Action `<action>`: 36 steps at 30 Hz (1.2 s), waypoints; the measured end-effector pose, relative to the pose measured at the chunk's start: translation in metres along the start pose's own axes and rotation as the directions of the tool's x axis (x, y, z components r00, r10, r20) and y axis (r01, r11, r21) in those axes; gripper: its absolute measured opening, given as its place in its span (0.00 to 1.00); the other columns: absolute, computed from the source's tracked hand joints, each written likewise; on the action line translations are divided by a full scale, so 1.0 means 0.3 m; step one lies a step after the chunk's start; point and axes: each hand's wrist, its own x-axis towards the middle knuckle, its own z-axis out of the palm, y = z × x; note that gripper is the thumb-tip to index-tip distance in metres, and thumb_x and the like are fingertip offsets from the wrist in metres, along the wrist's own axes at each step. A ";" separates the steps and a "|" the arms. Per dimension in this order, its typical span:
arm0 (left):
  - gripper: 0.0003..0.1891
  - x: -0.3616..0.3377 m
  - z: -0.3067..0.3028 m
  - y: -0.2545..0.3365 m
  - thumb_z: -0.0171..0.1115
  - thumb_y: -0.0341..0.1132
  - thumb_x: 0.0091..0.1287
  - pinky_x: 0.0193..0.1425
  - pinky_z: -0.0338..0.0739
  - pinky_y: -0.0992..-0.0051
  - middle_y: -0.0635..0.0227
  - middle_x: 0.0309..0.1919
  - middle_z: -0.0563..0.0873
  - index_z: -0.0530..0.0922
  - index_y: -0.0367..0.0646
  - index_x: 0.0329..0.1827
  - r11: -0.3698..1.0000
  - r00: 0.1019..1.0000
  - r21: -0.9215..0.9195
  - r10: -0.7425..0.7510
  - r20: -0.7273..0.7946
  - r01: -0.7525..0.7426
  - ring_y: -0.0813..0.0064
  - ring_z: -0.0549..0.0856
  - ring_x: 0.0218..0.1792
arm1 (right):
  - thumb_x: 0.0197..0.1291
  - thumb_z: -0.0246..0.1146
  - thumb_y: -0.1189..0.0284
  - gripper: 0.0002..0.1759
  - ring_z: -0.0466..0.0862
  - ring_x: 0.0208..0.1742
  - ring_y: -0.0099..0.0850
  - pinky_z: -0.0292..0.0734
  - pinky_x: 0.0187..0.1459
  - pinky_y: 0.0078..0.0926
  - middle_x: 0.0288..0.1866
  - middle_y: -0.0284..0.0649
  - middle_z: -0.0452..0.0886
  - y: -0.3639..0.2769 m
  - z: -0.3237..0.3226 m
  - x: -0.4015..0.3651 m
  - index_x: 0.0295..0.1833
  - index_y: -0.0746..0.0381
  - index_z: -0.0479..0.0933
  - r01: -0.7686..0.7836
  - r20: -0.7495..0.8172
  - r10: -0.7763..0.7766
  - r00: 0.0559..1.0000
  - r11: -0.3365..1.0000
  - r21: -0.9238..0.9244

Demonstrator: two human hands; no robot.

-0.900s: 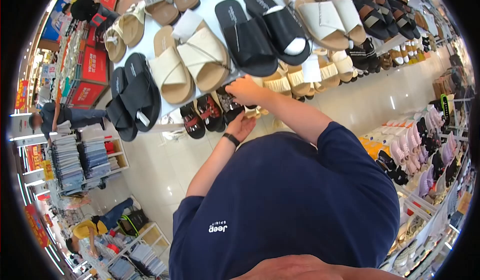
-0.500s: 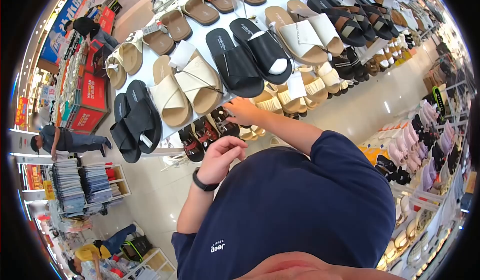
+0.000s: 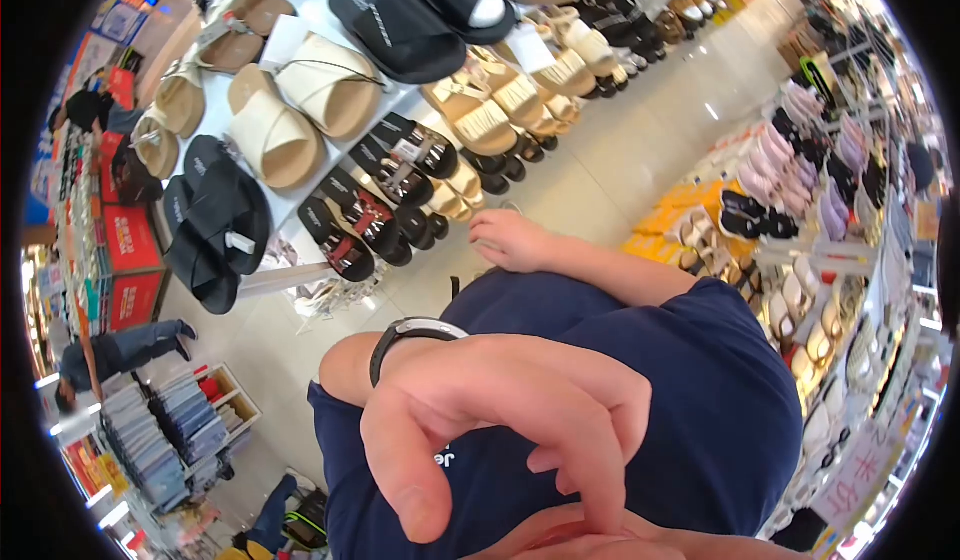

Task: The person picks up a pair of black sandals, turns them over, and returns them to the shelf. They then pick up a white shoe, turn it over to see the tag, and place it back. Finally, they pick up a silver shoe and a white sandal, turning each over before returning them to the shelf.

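Observation:
My left hand (image 3: pixel 510 400), with a dark wristband (image 3: pixel 412 335), is raised close to the camera in front of my navy T-shirt (image 3: pixel 680 390). Its thumb and fingers are curved and apart, nothing is in them, and one fingertip reaches my chin. My right hand (image 3: pixel 512 240) hangs by my waist with loosely bent fingers and holds nothing that shows. Nearest to it are cream sandals (image 3: pixel 455 192) on a lower shelf, apart from the hand. Patterned black sandals (image 3: pixel 405 165) and cream cross-strap slides (image 3: pixel 275 125) stand on the display beyond.
Black slides (image 3: pixel 215 210) sit at the near corner of the white display shelf (image 3: pixel 310 5). More footwear racks (image 3: pixel 800 290) line the right side. To the left are folded jeans (image 3: pixel 150 440), red boxes (image 3: pixel 130 240) and a standing person (image 3: pixel 120 350). Pale tiled floor (image 3: pixel 610 155) runs between.
My left hand has risen from beside the shelf to my chin. My right hand has drawn back from the lower sandals to my waist. The view has shifted, moving the display up and left.

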 end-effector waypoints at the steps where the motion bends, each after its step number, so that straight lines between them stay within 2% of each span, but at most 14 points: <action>1: 0.41 0.006 -0.006 -0.031 0.59 0.67 0.60 0.32 0.65 0.80 0.62 0.37 0.75 0.79 0.27 0.48 0.999 0.998 -0.042 0.021 0.059 -0.018 0.77 0.71 0.29 | 0.58 0.61 0.71 0.08 0.79 0.50 0.43 0.75 0.52 0.39 0.47 0.43 0.78 -0.005 -0.014 -0.030 0.43 0.62 0.77 -0.043 -0.028 0.043 0.999 0.999 0.004; 4: 0.45 0.039 -0.004 -0.063 0.57 0.72 0.58 0.31 0.66 0.76 0.61 0.35 0.75 0.79 0.26 0.48 0.997 0.985 -0.073 -0.005 0.172 0.018 0.73 0.72 0.29 | 0.60 0.60 0.72 0.08 0.78 0.52 0.44 0.74 0.54 0.39 0.51 0.45 0.77 -0.044 -0.061 -0.102 0.44 0.63 0.77 -0.161 -0.099 0.158 0.983 0.987 -0.019; 6: 0.46 0.074 0.013 -0.087 0.58 0.71 0.58 0.29 0.66 0.76 0.62 0.31 0.75 0.79 0.24 0.46 0.993 0.985 -0.119 0.038 0.167 -0.018 0.73 0.73 0.28 | 0.61 0.60 0.72 0.08 0.78 0.52 0.44 0.74 0.54 0.38 0.51 0.45 0.77 -0.041 -0.059 -0.141 0.44 0.63 0.77 -0.193 -0.128 0.191 0.973 0.981 0.000; 7: 0.45 0.104 0.026 -0.117 0.61 0.69 0.57 0.28 0.64 0.79 0.63 0.30 0.74 0.79 0.22 0.44 0.982 0.985 -0.170 0.107 0.135 -0.083 0.77 0.71 0.27 | 0.61 0.60 0.73 0.08 0.78 0.52 0.44 0.74 0.54 0.38 0.51 0.45 0.77 -0.037 -0.062 -0.157 0.44 0.63 0.76 -0.207 -0.143 0.206 0.968 0.978 0.010; 9: 0.44 0.138 0.040 -0.152 0.65 0.67 0.56 0.27 0.62 0.82 0.65 0.29 0.73 0.79 0.21 0.42 0.971 0.983 -0.207 0.147 0.106 -0.123 0.81 0.70 0.26 | 0.61 0.60 0.73 0.08 0.78 0.52 0.44 0.75 0.54 0.39 0.51 0.45 0.77 -0.031 -0.067 -0.177 0.44 0.63 0.76 -0.201 -0.166 0.203 0.965 0.979 0.027; 12: 0.46 0.165 0.033 -0.168 0.61 0.71 0.56 0.28 0.64 0.80 0.64 0.30 0.74 0.79 0.23 0.45 0.983 0.990 -0.182 -0.011 0.140 0.037 0.78 0.72 0.27 | 0.61 0.60 0.72 0.08 0.78 0.52 0.44 0.75 0.54 0.39 0.51 0.45 0.77 -0.010 -0.090 -0.183 0.44 0.63 0.76 -0.155 -0.184 0.156 0.970 0.988 0.022; 14: 0.49 0.183 0.012 -0.161 0.53 0.75 0.57 0.30 0.68 0.74 0.60 0.33 0.76 0.78 0.25 0.48 0.952 0.961 -0.182 -0.216 0.171 0.247 0.69 0.74 0.29 | 0.60 0.61 0.72 0.08 0.78 0.52 0.44 0.75 0.54 0.39 0.52 0.45 0.77 0.014 -0.114 -0.191 0.44 0.63 0.76 -0.118 -0.184 0.117 0.976 0.993 0.006; 16: 0.52 0.246 -0.022 -0.206 0.51 0.79 0.54 0.30 0.67 0.75 0.61 0.33 0.76 0.78 0.25 0.47 0.955 0.948 -0.156 -0.213 0.238 0.254 0.70 0.74 0.30 | 0.60 0.61 0.72 0.08 0.78 0.52 0.45 0.75 0.54 0.39 0.52 0.45 0.77 0.041 -0.147 -0.212 0.44 0.63 0.77 -0.093 -0.175 0.090 0.981 0.996 -0.008; 19: 0.52 0.334 -0.042 -0.258 0.49 0.82 0.52 0.31 0.64 0.79 0.68 0.33 0.76 0.78 0.28 0.43 0.837 0.885 -0.296 -0.406 0.226 0.459 0.77 0.73 0.30 | 0.60 0.61 0.72 0.08 0.78 0.53 0.45 0.75 0.54 0.39 0.53 0.45 0.77 0.103 -0.217 -0.257 0.44 0.63 0.77 -0.120 -0.166 0.118 0.979 0.993 -0.001; 22: 0.57 0.453 -0.088 -0.321 0.39 0.86 0.49 0.31 0.62 0.81 0.71 0.33 0.76 0.78 0.29 0.42 0.757 0.812 -0.296 -0.528 0.248 0.583 0.81 0.73 0.31 | 0.60 0.61 0.72 0.09 0.78 0.53 0.46 0.75 0.55 0.39 0.53 0.46 0.76 0.180 -0.310 -0.319 0.44 0.63 0.77 -0.121 -0.179 0.120 0.977 0.993 0.002; 24: 0.61 0.527 -0.123 -0.399 0.31 0.89 0.45 0.30 0.62 0.81 0.71 0.33 0.76 0.79 0.29 0.41 0.811 0.857 -0.284 -0.460 0.232 0.512 0.81 0.73 0.31 | 0.60 0.61 0.72 0.09 0.78 0.54 0.46 0.75 0.55 0.39 0.54 0.46 0.76 0.230 -0.386 -0.365 0.44 0.63 0.77 -0.125 -0.182 0.124 0.975 0.992 0.009; 25: 0.62 0.549 -0.133 -0.456 0.28 0.89 0.44 0.30 0.61 0.82 0.71 0.33 0.76 0.79 0.29 0.41 0.856 0.908 -0.307 -0.370 0.195 0.415 0.81 0.73 0.30 | 0.60 0.61 0.72 0.09 0.77 0.54 0.46 0.75 0.55 0.38 0.54 0.46 0.76 0.254 -0.423 -0.393 0.45 0.63 0.77 -0.132 -0.188 0.132 0.973 0.991 0.016; 27: 0.64 0.624 -0.168 -0.533 0.25 0.90 0.42 0.30 0.61 0.82 0.71 0.33 0.76 0.79 0.29 0.40 0.887 0.943 -0.322 -0.296 0.155 0.331 0.81 0.72 0.30 | 0.60 0.61 0.72 0.09 0.77 0.54 0.46 0.75 0.55 0.39 0.54 0.46 0.76 0.316 -0.496 -0.449 0.45 0.63 0.77 -0.127 -0.187 0.128 0.974 0.992 0.018; 36: 0.64 0.981 -0.340 -0.802 0.24 0.90 0.42 0.30 0.61 0.82 0.71 0.31 0.75 0.79 0.29 0.38 0.829 0.894 -0.335 -0.404 0.197 0.448 0.81 0.72 0.29 | 0.61 0.61 0.72 0.09 0.78 0.53 0.46 0.75 0.54 0.38 0.54 0.46 0.76 0.524 -0.751 -0.726 0.45 0.63 0.77 -0.171 -0.293 0.175 0.940 0.985 0.038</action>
